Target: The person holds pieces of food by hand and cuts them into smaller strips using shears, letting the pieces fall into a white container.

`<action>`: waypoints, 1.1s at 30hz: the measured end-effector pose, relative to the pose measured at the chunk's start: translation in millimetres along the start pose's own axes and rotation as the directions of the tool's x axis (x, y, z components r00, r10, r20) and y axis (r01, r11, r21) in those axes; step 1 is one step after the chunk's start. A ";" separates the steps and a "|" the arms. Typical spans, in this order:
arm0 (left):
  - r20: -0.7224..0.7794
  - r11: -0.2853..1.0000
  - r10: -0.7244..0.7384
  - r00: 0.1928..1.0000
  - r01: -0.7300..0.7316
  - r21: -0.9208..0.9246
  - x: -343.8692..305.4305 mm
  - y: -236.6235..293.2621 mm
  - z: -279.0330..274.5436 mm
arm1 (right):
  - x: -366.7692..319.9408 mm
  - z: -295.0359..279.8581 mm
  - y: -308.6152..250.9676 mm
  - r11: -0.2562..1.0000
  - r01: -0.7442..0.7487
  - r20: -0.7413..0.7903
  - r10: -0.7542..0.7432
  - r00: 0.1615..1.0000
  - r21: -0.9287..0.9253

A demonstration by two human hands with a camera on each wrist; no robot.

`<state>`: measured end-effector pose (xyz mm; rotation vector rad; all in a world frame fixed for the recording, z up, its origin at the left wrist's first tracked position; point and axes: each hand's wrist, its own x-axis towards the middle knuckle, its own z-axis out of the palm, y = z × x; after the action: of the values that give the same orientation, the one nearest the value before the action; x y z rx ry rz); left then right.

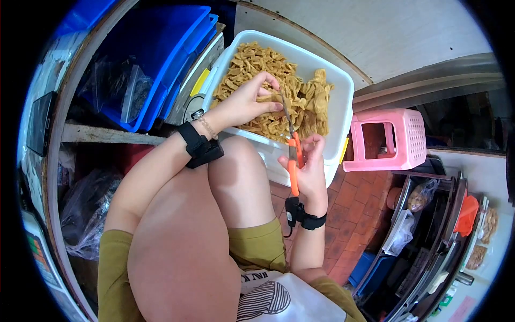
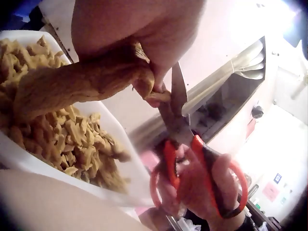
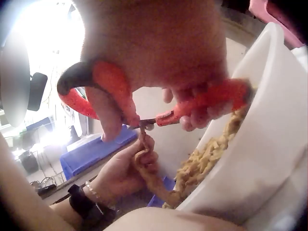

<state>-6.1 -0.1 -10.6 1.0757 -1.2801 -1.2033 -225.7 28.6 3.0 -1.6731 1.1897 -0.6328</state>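
My left hand [image 1: 248, 100] grips a long, tan, wrinkled strip [image 2: 72, 86] that looks like bean curd skin. Its end pokes out past the fingertips, between the parted blades of the scissors [image 2: 179, 94] in the left wrist view. Thumb and fingers of my right hand [image 1: 312, 173] are through the orange-and-black handles. Both hands are over a white plastic tub [image 1: 345, 88]. Small cut pieces [image 1: 257, 59] of the same tan food fill its left part, and a longer uncut bundle [image 1: 317, 102] lies at the right.
A pink plastic stool [image 1: 413, 139] stands right of the tub, on red floor tiles [image 1: 348, 214]. Blue crates [image 1: 161, 70] are stacked at the left, with small plastic bags. My bare knee [image 1: 236, 166] is close against the tub's near side. Cluttered shelving [image 1: 424, 241] stands at the lower right.
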 end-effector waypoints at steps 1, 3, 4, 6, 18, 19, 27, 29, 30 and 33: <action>0.003 0.997 -0.059 0.998 0.059 0.040 -0.2 -0.6 -1.3 | -0.3 -0.6 2.9 1.000 0.000 0.001 0.000 1.000 -0.001; 0.003 0.990 -0.119 0.993 0.118 0.079 1.0 -2.2 -1.9 | -0.6 -1.8 11.7 0.999 0.026 -0.008 -0.027 1.000 -0.027; 0.002 0.994 -0.089 0.996 0.088 0.066 2.3 -3.4 -0.5 | -1.0 -2.1 14.9 0.999 0.026 -0.007 -0.026 1.000 -0.029; -0.001 0.997 -0.059 0.998 0.059 0.054 3.2 -1.5 1.3 | -1.4 -1.9 20.2 0.999 0.033 -0.019 -0.034 0.999 -0.030; 0.051 0.977 -0.048 0.998 0.036 0.210 4.2 -8.4 -3.8 | -6.9 -0.8 21.0 0.996 0.009 -0.054 -0.005 0.999 0.086; 0.070 0.985 -0.011 0.997 -0.002 0.173 4.1 -13.4 -1.7 | -6.3 -1.8 21.6 0.996 0.009 -0.055 -0.005 0.998 0.086; 0.159 0.927 -0.094 0.983 0.028 0.375 1.0 -7.9 -1.7 | 9.6 -8.3 30.2 0.989 -0.084 0.125 0.068 0.990 0.123; 0.151 0.938 -0.136 0.979 0.078 0.339 0.7 -4.3 -2.2 | 9.4 -8.0 31.5 0.970 -0.085 0.124 0.057 0.991 0.230; 0.151 0.938 -0.136 0.979 0.078 0.339 1.0 -5.8 -2.6 | 9.0 -7.7 29.3 0.939 -0.087 0.124 0.048 0.991 0.332; 0.150 0.963 -0.134 0.980 0.092 0.255 2.5 -10.0 -4.5 | 4.5 -9.4 19.1 0.911 -0.250 0.082 0.237 0.968 0.328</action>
<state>-2.1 -3.9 -20.5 1.2632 -1.5465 -1.2639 -239.7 19.4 -10.9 -1.2223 1.1644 -0.6033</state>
